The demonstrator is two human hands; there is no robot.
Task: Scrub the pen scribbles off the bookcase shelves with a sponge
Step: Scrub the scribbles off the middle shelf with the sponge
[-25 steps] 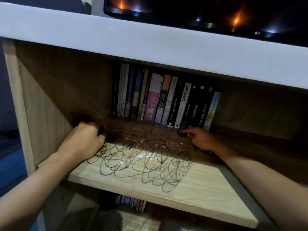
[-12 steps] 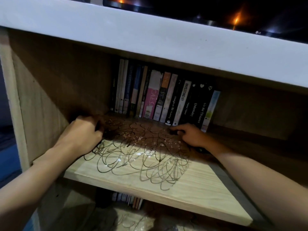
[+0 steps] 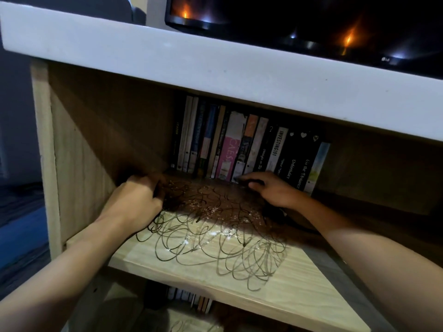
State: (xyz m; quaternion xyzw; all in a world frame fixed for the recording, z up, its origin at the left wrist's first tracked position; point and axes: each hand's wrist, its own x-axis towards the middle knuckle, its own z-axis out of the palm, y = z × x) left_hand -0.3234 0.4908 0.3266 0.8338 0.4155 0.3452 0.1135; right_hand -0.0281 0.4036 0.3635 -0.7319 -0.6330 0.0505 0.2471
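Black pen scribbles (image 3: 215,238) loop across the light wooden shelf (image 3: 294,283), and wet specks glint among them. My left hand (image 3: 134,202) is curled into a fist at the shelf's left rear, against the side wall. A dark sliver shows at its fingers, too dim to identify. My right hand (image 3: 271,190) lies flat on the shelf with its fingers stretched out, fingertips at the foot of the books (image 3: 239,144). A dark patch sits under its wrist, either shadow or an object. No sponge is clearly visible.
A thick white top (image 3: 215,68) overhangs the shelf, with a dark TV screen (image 3: 311,17) above it. The wooden side wall (image 3: 79,159) closes the left. A lower shelf (image 3: 191,324) also carries scribbles and several books.
My right hand has slid left and back along the foot of the books. My left fist has stayed at the left rear corner. The view has shifted slightly.
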